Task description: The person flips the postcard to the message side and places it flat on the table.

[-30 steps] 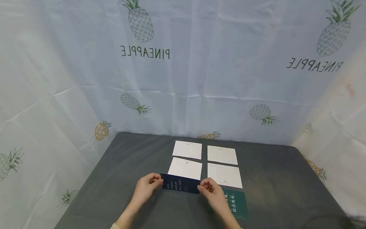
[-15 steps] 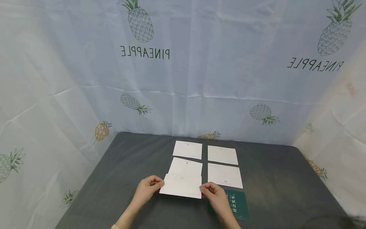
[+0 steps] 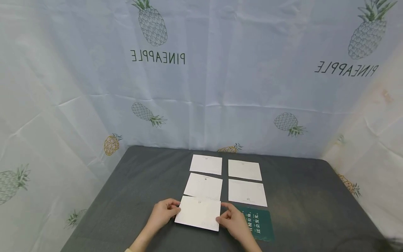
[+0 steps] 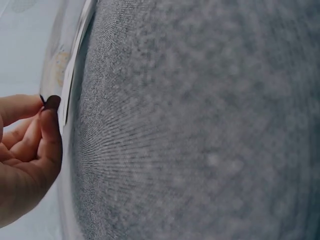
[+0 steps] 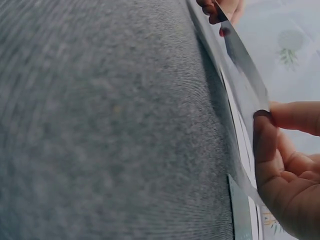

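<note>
Both hands hold a postcard (image 3: 197, 212) between them, its white back with faint print facing up. My left hand (image 3: 163, 214) pinches its left edge between thumb and fingers; in the left wrist view the left hand (image 4: 30, 145) shows that pinch at a thin edge. At the opposite edge my right hand (image 3: 233, 221) pinches with thumb and forefinger. Seen from the right wrist, the postcard (image 5: 245, 60) is raised off the table, its underside dark. Just beyond it lies a white card (image 3: 204, 186), close to its far edge.
More white cards lie in two columns: one back left (image 3: 206, 164), one back right (image 3: 245, 170), one front right (image 3: 247, 193). A green card (image 3: 263, 224) with white characters lies partly behind the right hand. The dark grey table (image 3: 135, 182) meets a pineapple-print curtain (image 3: 201, 84).
The held postcard has turned from its dark blue printed face to its white back. It has then shifted toward me, uncovering more of the white card beyond, with both hands still on it.
</note>
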Demonstrator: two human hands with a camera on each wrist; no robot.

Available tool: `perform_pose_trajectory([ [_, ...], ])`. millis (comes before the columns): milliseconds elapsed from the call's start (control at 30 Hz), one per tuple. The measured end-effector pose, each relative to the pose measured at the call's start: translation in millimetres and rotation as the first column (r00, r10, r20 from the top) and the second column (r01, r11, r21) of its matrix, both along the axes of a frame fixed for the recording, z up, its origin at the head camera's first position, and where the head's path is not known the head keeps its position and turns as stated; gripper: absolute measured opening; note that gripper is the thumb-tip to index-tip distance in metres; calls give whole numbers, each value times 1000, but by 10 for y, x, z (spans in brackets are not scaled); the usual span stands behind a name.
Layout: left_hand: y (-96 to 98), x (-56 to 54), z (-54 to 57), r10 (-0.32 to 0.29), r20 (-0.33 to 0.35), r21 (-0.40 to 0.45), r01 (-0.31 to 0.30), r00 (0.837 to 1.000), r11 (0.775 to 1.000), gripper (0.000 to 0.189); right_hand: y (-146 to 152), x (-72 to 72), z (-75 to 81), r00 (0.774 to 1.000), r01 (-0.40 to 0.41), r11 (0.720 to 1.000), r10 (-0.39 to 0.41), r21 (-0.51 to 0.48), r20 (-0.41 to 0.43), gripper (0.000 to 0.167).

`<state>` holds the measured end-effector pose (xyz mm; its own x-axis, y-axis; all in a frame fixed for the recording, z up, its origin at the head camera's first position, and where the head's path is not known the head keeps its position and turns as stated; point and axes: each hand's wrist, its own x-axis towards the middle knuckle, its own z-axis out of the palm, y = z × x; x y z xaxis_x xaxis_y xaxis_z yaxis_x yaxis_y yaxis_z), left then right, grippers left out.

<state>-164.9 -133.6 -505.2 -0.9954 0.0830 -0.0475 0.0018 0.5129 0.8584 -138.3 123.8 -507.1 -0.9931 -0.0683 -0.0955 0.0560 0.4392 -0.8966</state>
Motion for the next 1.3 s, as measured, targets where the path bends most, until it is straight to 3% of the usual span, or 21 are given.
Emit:
perform_pose_trajectory([
  [267, -5, 16, -38, -36, -24, -104, 33, 999, 994, 16, -32, 20, -16, 995, -97, 990, 96, 105, 18, 52],
  [633, 135, 21, 14, -68, -135, -274, 28, 988, 961, 18, -48, -41, -37, 996, -92, 981, 93, 173, 2, 36],
  [1067, 185, 27, 34, -107, -126, -360, 55, 986, 931, 22, -53, -32, -31, 992, -113, 968, 124, 224, -36, 25],
  [1300, 209, 30, 39, -87, -102, -394, 40, 991, 918, 22, -65, -29, -23, 990, -132, 964, 140, 230, -19, 21],
])
